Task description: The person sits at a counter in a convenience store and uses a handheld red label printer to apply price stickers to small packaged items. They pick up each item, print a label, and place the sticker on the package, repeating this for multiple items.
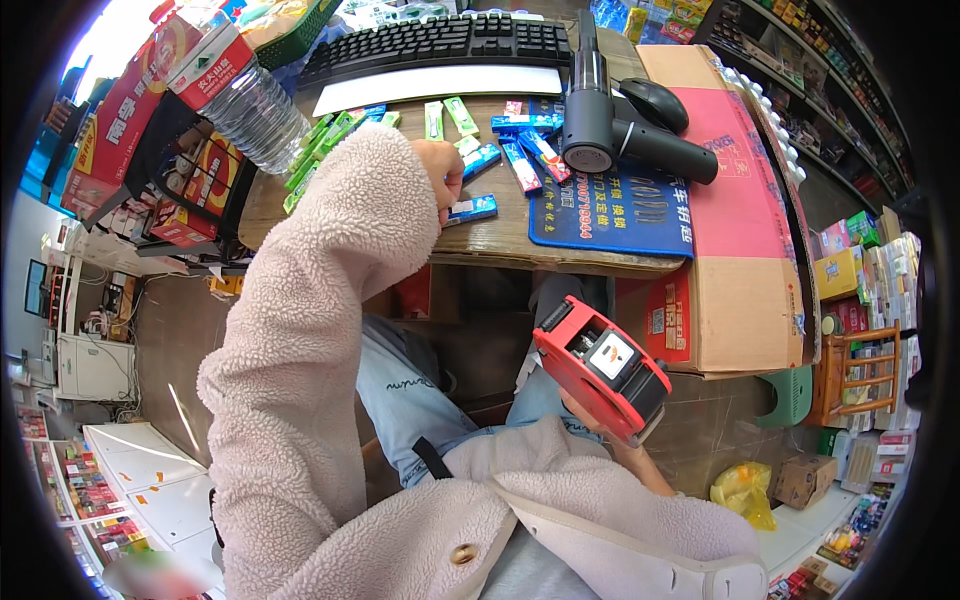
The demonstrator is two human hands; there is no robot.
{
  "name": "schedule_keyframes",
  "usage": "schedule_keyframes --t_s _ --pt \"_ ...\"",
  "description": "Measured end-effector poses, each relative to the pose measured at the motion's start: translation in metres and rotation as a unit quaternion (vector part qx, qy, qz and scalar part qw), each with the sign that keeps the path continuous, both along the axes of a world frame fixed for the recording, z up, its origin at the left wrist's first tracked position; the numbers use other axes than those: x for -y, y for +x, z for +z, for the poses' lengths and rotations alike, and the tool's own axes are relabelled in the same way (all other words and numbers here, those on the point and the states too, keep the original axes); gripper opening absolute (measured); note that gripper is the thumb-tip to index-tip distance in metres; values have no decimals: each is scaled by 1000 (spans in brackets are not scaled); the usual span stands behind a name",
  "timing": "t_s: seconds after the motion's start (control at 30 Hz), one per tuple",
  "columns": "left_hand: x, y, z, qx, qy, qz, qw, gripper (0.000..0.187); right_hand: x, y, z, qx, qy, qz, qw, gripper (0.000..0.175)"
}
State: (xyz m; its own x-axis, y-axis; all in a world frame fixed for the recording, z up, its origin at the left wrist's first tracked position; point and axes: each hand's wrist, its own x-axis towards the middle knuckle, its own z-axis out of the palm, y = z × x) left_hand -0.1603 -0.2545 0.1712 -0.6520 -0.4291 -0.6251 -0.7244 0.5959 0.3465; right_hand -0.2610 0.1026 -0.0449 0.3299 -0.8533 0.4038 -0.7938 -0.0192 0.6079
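My left hand (442,171) reaches over the wooden table (495,236), its fingers bent down at the left end of a blue gum pack (474,208). The sleeve hides part of the hand, so its hold on that pack is unclear. Further blue packs (519,166) lie loosely to its right, and green packs (460,115) lie beyond it and left of the sleeve. Below the table edge, over my lap, my right hand (582,415) grips a red and black hand-held price labeller (604,371); the labeller covers most of its fingers.
A dark handheld vacuum (589,124) lies on a blue mat (611,217), beside a black mouse (654,105). Behind are a keyboard (442,45) and a white strip (442,88). A large water bottle (244,105) stands left; a cardboard box (742,300) adjoins the table at right.
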Motion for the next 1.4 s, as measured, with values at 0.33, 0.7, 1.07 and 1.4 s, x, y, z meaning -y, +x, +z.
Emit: schedule_keyframes --t_s 0.33,0.7,1.07,1.4 --pt "-2 -5 0 21 -17 -6 1000 9 -3 0 -3 65 34 -4 997 53" --pt "-8 2 2 -17 -26 66 997 12 6 3 12 -167 -83 -46 981 47" --pt "-17 33 -38 -210 -220 40 952 35 0 3 4 51 -42 23 998 42" --pt "-47 60 -49 -297 -283 49 911 30 -10 13 -3 476 37 -6 878 31"
